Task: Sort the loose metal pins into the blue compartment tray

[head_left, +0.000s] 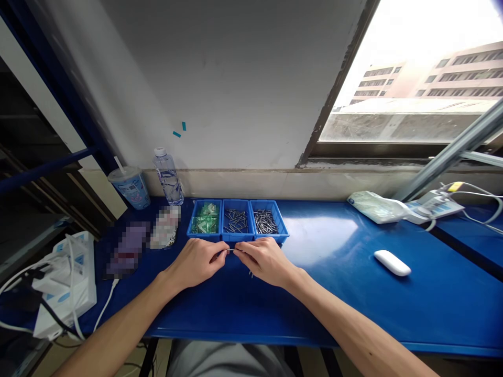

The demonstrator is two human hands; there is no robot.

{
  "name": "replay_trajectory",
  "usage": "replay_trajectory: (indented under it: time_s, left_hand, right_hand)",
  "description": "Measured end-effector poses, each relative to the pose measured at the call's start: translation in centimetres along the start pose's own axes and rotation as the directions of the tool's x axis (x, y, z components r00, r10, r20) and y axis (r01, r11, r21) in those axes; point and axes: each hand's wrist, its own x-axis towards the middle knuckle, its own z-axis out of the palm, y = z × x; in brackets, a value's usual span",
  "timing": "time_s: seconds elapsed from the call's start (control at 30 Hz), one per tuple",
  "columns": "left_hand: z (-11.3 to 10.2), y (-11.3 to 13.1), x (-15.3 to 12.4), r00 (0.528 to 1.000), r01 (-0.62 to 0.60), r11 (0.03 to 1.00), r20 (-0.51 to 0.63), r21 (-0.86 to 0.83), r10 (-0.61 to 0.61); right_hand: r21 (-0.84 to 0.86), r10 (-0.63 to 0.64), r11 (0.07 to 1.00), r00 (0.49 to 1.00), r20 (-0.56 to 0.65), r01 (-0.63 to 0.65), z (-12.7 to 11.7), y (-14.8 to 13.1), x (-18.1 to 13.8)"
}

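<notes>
Head view: blue counter point(353, 293) carried three small blue trays in a row near the wall. The left tray point(203, 236) held green parts; the middle tray point(236, 237) and right tray point(271, 236) held metal pins. Nearer the body, left hand point(196, 264) and right hand point(265, 262) met just in front of the middle tray. Fingers of both were pinched together on one pin point(231, 251), held level between them just above the counter. Judged step: handling a single pin by both ends. A further move would call for a steady pinch, as the pin was slight and could slip.
</notes>
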Motion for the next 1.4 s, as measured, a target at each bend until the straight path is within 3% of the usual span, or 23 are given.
replay_trajectory:
  time_s: [0.37, 0.53, 1.4]
  left_hand:
    - [0.0, 0.19, 0.07, 1.0, 0.001, 1.0, -0.026, 0.004, -0.001]
    - [-0.07, 0.37, 0.03, 1.0, -0.018, 1.0, 0.002, 0.004, 0.018]
    - [0.14, 0.45, 0.05, 0.999, 0.003, 1.0, 0.043, -0.001, -0.003]
  right_hand:
    - [-0.02, 0.017, 1.0, 0.998, 0.059, -0.016, 0.29, 0.12, -0.23]
    - [-0.013, -0.021, 1.0, 1.0, 0.019, 0.021, 0.36, 0.17, -0.14]
    - [-0.023, -0.018, 1.0, 0.993, 0.118, 0.021, 0.39, 0.02, -0.13]
